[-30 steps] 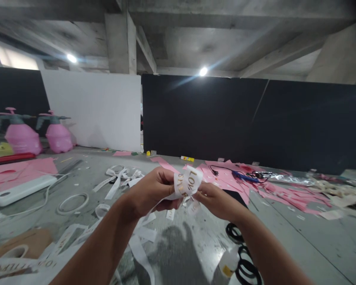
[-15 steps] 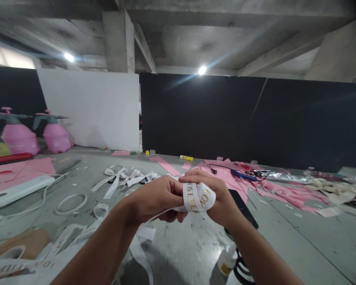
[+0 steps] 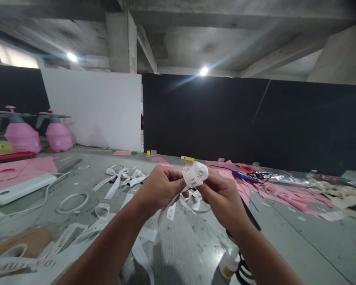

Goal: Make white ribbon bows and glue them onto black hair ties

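Observation:
A white ribbon (image 3: 195, 175) with gold lettering is looped and folded between my two hands, held above the table. My left hand (image 3: 163, 188) pinches the loop from the left, with a narrow tail hanging down below its fingers. On the right side of the loop, my right hand (image 3: 221, 194) is closed with thumb and fingers on the ribbon. Several tied white bows (image 3: 115, 176) lie on the table beyond my left hand. Cut ribbon lengths (image 3: 142, 253) lie beneath my left forearm. The ribbon's underside is hidden by my fingers.
A small white bottle (image 3: 229, 262) stands beside black-handled scissors (image 3: 243, 271) near my right forearm. Pink paper scraps (image 3: 287, 194) spread to the right. A white ring (image 3: 72, 203), a cardboard piece (image 3: 32, 241) and pink spray bottles (image 3: 59, 136) are at left.
Both hands have risen a little with the ribbon. The loop has turned and sits higher, and my right hand's fingers no longer cover its top. White ribbon on the table below now shows.

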Tool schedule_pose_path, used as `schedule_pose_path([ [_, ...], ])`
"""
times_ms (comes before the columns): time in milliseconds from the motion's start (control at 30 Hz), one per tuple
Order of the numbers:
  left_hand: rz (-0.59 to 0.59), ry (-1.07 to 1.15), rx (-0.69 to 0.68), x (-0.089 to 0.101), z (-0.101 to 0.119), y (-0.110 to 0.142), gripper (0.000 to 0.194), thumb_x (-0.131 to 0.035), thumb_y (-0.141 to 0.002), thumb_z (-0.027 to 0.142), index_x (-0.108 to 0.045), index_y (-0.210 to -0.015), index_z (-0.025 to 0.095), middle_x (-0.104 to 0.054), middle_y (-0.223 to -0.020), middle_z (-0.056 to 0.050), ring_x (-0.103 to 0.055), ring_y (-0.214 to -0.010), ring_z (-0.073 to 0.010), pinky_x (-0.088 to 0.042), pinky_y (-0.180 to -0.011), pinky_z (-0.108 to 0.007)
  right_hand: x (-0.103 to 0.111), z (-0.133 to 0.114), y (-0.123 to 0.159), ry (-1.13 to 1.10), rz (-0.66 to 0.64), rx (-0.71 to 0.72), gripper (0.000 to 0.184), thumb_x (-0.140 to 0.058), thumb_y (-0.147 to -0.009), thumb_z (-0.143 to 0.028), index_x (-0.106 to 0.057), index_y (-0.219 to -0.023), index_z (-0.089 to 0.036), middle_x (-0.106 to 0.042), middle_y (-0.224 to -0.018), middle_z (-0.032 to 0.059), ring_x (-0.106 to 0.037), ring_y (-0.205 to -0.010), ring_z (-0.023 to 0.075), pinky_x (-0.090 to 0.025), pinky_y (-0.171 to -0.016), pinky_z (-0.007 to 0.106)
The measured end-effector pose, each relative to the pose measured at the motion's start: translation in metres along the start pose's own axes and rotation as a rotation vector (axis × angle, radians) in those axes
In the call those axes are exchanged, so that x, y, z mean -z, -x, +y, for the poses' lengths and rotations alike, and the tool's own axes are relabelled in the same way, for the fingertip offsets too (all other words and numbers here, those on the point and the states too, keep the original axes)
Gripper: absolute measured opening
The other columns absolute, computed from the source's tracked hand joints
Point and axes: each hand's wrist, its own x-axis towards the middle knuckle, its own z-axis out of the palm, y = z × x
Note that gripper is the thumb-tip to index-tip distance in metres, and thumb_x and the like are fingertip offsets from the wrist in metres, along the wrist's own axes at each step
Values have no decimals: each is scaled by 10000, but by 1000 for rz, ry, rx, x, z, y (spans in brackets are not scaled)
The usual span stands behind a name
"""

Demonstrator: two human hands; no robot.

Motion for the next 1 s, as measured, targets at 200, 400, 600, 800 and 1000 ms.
schedule_pose_path([
  [200, 141, -213, -52, 0, 0, -1, 316, -714, -722, 401, -627, -582, 131, -465, -465, 49, -308, -422, -46, -211, -413, -193, 2, -8, -1, -230, -89, -135, 179, -595, -840, -326, -639, -744, -182, -362, -581, -40, -281, -478, 83, -171, -412, 223],
  [400, 239, -186, -196, -6, -9, -3, 237, -737, -706, 320, -632, -837, 152, -528, -612, 48, -437, -534, -74, -340, -488, -182, -2, -5, 0, -122, 90, -173, 322, -652, -853, -416, -580, -654, -173, -360, -539, -46, -289, -475, 77, -186, -419, 223],
  [600, 139, -124, -203, -11, -10, -5, 241, -676, -778, 348, -740, -909, 156, -657, -760, -25, -532, -660, -116, -419, -586, -202, -9, -8, 0, -57, 134, -160, 350, -619, -869, -458, -567, -668, -176, -369, -548, -44, -270, -478, 80, -187, -421, 229],
  [800, 170, -15, -139, -11, -12, -8, 265, -729, -710, 363, -767, -840, 135, -610, -621, -5, -440, -544, -90, -367, -506, -195, -11, -12, 0, 43, 140, -110, 322, -529, -911, -476, -574, -770, -191, -463, -646, -17, -387, -547, 103, -306, -480, 230],
  [1000, 128, -41, -103, -4, -15, -9, 243, -702, -728, 358, -766, -818, 141, -586, -578, 0, -437, -539, -96, -327, -489, -196, 12, -22, 17, 324, -82, -139, 198, -668, -816, -377, -616, -896, -204, -563, -755, 5, -432, -581, 112, -342, -531, 249],
])
